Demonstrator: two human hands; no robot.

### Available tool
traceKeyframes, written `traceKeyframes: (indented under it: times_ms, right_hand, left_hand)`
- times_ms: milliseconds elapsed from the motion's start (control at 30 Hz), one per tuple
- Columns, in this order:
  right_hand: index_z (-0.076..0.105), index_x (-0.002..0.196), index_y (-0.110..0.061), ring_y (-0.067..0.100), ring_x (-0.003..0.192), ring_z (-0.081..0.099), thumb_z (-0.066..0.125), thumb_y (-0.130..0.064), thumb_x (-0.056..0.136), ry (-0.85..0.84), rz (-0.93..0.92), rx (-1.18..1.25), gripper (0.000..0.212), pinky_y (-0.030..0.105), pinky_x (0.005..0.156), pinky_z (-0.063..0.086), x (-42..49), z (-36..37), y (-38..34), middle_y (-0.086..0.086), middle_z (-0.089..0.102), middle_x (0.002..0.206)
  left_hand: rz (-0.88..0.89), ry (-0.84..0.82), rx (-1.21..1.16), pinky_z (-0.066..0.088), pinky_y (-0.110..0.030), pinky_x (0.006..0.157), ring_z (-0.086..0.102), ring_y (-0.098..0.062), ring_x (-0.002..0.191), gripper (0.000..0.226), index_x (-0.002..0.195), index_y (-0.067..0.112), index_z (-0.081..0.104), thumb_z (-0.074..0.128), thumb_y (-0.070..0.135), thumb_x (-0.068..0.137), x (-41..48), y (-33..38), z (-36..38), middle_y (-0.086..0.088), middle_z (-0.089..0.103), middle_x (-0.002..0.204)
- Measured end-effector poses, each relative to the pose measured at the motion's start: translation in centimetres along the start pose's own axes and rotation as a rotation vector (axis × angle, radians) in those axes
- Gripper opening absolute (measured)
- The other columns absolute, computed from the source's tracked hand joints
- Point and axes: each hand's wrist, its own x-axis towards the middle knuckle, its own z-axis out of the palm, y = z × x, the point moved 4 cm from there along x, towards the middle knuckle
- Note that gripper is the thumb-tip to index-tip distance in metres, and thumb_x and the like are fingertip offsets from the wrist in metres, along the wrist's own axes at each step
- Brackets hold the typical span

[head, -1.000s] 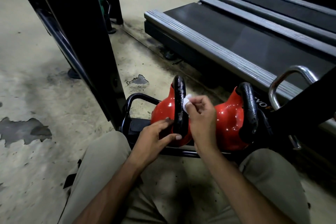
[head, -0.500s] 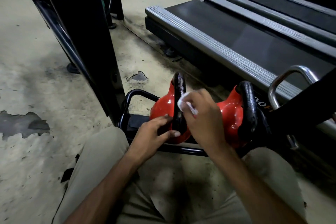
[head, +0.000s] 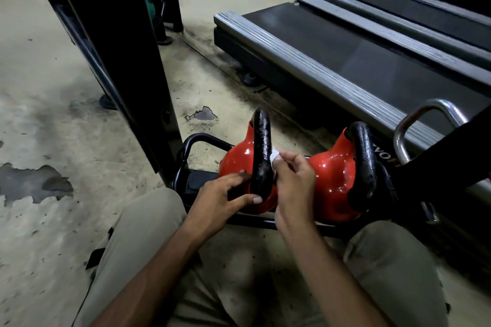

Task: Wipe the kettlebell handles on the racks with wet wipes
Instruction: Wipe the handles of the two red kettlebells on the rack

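Observation:
Two red kettlebells with worn black handles sit side by side on a low black rack (head: 202,141). My left hand (head: 223,199) grips the base of the left kettlebell's handle (head: 261,148), thumb across its front. My right hand (head: 295,186) pinches a small white wet wipe (head: 274,156) against the right side of that handle, about halfway up. The right kettlebell (head: 332,183) and its handle (head: 365,159) stand untouched just right of my right hand.
A black rack upright (head: 119,61) rises at the left. A treadmill deck (head: 345,48) lies behind the kettlebells. A chrome handle (head: 425,111) stands at far right. My knees frame the bottom of the view, over a stained floor with peeled patches (head: 34,180).
My right hand slid the wipe along the left kettlebell's handle, up over its front and back down to its right side. My left hand kept its hold at the handle's base.

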Motion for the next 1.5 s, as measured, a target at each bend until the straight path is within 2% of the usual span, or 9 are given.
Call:
traceKeyframes:
  times_ms: [133,200,367,567,767,933,1100,1233,1500]
  right_hand:
    - [0.069,0.096,-0.013,0.016,0.105,0.059,0.067,-0.012,0.094,-0.272,-0.833,-0.754,0.003,0.029,0.093,0.048,-0.9,1.1,-3.3,0.0,0.063,0.105]
    - [0.071,0.09,-0.013,0.024,0.109,0.057,0.064,-0.021,0.091,-0.478,-1.159,-1.268,0.011,0.041,0.106,0.043,-0.7,3.2,-3.9,0.002,0.065,0.098]
    - [0.075,0.099,-0.02,0.027,0.12,0.052,0.047,-0.036,0.098,-0.914,-1.061,-2.07,0.032,0.059,0.123,0.012,-0.7,6.8,-4.8,0.001,0.072,0.104]
    - [0.07,0.092,-0.019,0.028,0.099,0.059,0.062,-0.031,0.088,-0.715,-1.313,-1.561,0.016,0.044,0.101,0.045,-2.3,2.7,-5.9,0.001,0.066,0.098]
    - [0.07,0.103,-0.018,0.009,0.095,0.069,0.067,-0.006,0.095,-0.231,-0.49,-0.661,0.014,0.04,0.083,0.058,-2.9,-3.5,-2.3,-0.008,0.072,0.102]
    - [0.073,0.11,-0.013,0.022,0.104,0.072,0.047,0.006,0.097,-0.284,-0.154,-0.37,0.035,0.047,0.096,0.056,-0.6,-1.7,0.0,0.003,0.077,0.106]
    - [0.074,0.111,-0.006,0.018,0.096,0.073,0.047,0.007,0.096,-0.35,0.08,-0.191,0.034,0.027,0.083,0.055,-0.1,-1.6,0.1,0.01,0.078,0.105]
    - [0.069,0.106,-0.012,0.017,0.096,0.071,0.064,0.004,0.093,-0.21,-0.123,-0.242,0.021,0.034,0.084,0.055,-1.6,-3.8,0.8,0.008,0.075,0.102]
    - [0.073,0.111,-0.004,0.034,0.117,0.058,0.056,-0.007,0.097,-0.53,-1.266,-1.102,0.022,0.043,0.106,0.044,-3.2,-1.5,-2.6,0.013,0.065,0.12]
  left_hand:
    - [-0.025,-0.011,0.012,0.046,-0.022,0.109,0.057,0.015,0.12,0.055,0.127,0.036,0.072,0.084,0.054,0.077,0.3,-0.4,-0.1,0.03,0.065,0.129]
    - [-0.051,-0.031,0.0,0.054,-0.033,0.1,0.065,0.008,0.112,0.045,0.119,0.041,0.073,0.083,0.054,0.077,0.2,-0.4,-0.1,0.027,0.073,0.115]
    - [-0.071,-0.057,-0.044,0.057,-0.039,0.094,0.068,0.005,0.104,0.033,0.107,0.038,0.075,0.089,0.037,0.077,0.0,-0.3,-0.3,0.023,0.076,0.105]
    - [-0.023,-0.099,-0.071,0.053,-0.038,0.104,0.066,0.004,0.114,0.039,0.115,0.039,0.073,0.088,0.032,0.08,0.1,-0.3,-0.2,0.024,0.073,0.118]
    - [-0.021,-0.061,0.018,0.036,-0.019,0.118,0.047,0.018,0.13,0.062,0.133,0.037,0.068,0.091,0.034,0.075,0.3,-0.4,-0.5,0.018,0.061,0.143]
    - [-0.005,-0.05,0.012,0.04,-0.026,0.117,0.053,0.013,0.128,0.059,0.131,0.033,0.071,0.091,0.032,0.075,0.4,-0.2,-0.4,0.024,0.063,0.137]
    - [-0.01,-0.047,-0.024,0.045,-0.036,0.115,0.058,0.006,0.127,0.056,0.129,0.03,0.073,0.09,0.031,0.076,0.3,-0.1,-0.1,0.021,0.068,0.132]
    - [-0.041,-0.057,0.024,0.04,-0.036,0.12,0.05,0.009,0.134,0.064,0.135,0.037,0.067,0.09,0.036,0.075,0.3,-0.5,-0.2,0.024,0.059,0.142]
    - [-0.023,-0.049,0.026,0.046,-0.019,0.104,0.06,0.011,0.117,0.048,0.121,0.036,0.074,0.09,0.023,0.077,0.0,0.0,-0.2,0.028,0.068,0.127]
